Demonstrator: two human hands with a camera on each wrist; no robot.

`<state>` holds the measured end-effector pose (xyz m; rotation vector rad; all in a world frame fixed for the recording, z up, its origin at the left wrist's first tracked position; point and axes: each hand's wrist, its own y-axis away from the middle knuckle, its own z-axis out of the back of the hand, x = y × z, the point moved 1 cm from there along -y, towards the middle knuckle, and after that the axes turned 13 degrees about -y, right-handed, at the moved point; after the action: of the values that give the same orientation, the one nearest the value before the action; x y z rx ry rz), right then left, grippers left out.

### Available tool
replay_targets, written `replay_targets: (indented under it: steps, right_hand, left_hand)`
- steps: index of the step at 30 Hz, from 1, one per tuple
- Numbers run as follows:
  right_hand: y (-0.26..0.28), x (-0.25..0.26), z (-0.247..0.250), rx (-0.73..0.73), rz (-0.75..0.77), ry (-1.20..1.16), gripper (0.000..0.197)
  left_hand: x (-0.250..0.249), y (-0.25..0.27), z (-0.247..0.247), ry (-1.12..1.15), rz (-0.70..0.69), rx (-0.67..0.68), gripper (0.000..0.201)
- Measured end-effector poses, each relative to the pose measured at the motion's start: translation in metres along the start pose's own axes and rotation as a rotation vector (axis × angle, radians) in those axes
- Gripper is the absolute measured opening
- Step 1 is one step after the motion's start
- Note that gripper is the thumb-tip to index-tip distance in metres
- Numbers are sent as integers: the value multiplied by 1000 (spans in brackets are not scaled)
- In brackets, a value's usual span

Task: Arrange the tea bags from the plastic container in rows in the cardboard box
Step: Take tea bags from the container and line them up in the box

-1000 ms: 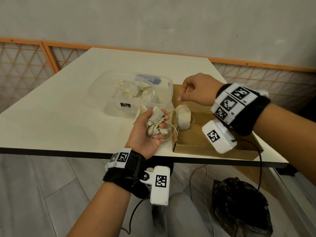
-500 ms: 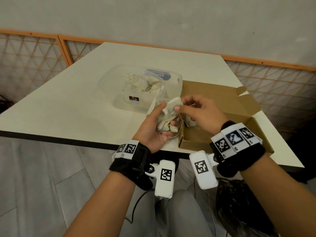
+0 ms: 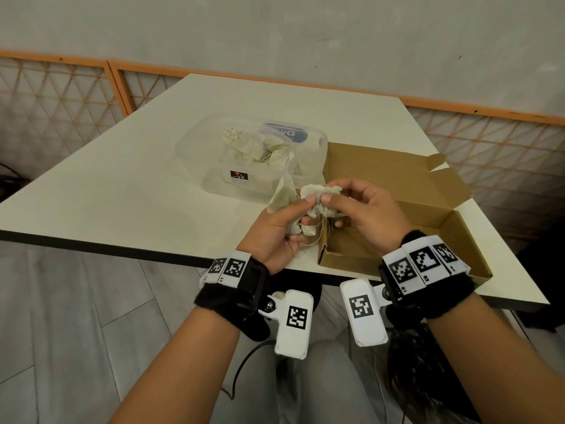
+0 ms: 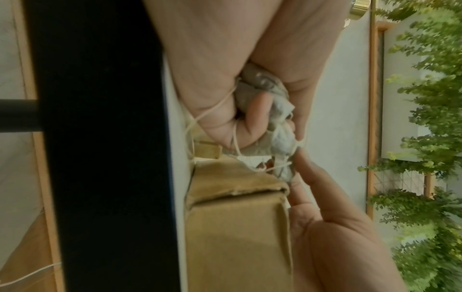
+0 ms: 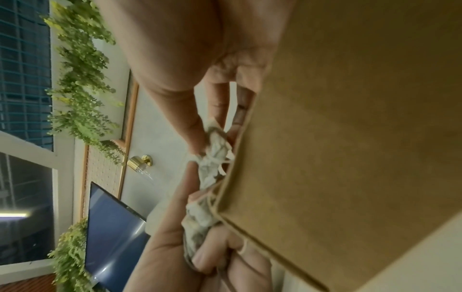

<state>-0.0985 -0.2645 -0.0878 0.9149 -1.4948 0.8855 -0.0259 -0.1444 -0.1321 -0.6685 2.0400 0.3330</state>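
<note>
My left hand [image 3: 282, 226] grips a crumpled bunch of tea bags [image 3: 298, 229] with trailing strings [image 4: 212, 112], just left of the cardboard box's near left corner. My right hand [image 3: 357, 209] pinches one pale tea bag [image 3: 321, 194] at the top of that bunch, thumb and fingers on it [image 5: 215, 144]. The open cardboard box [image 3: 434, 228] lies on the table's right side, its flap folded back. The clear plastic container [image 3: 214, 157] behind my hands holds several more tea bags [image 3: 260, 145].
The white table [image 3: 137, 191] has a dark front edge close to my wrists. An orange-framed lattice rail [image 3: 61, 96] runs behind it along a grey wall. A black bag [image 3: 428, 377] sits on the floor below the box.
My right hand came back from over the box, where it left a tea bag, to the bunch in my left hand and now pinches another tea bag. The view shifted left.
</note>
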Motion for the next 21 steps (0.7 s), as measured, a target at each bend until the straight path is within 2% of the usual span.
replay_targets:
  steps: [4,8,12,17,21]
  right_hand:
    - [3,8,1,20,13,62,9]
    - [-2,14,15,-64,2,123,11]
    - [-1,16,28,-116,-67,-25,8]
    - [10,17,25,-78,-104,-328,11]
    - [14,11,14,-38,-156,-329,12]
  left_hand:
    - [0,0,-1,12,9,-19,11]
    - [-1,0,-2,103,-2,-54,9]
    - [-2,0,-2,178,12,-103,10]
    - [0,0,0,44,1,-60,25]
    - [-1,2,-4,-34,-44,-25,14]
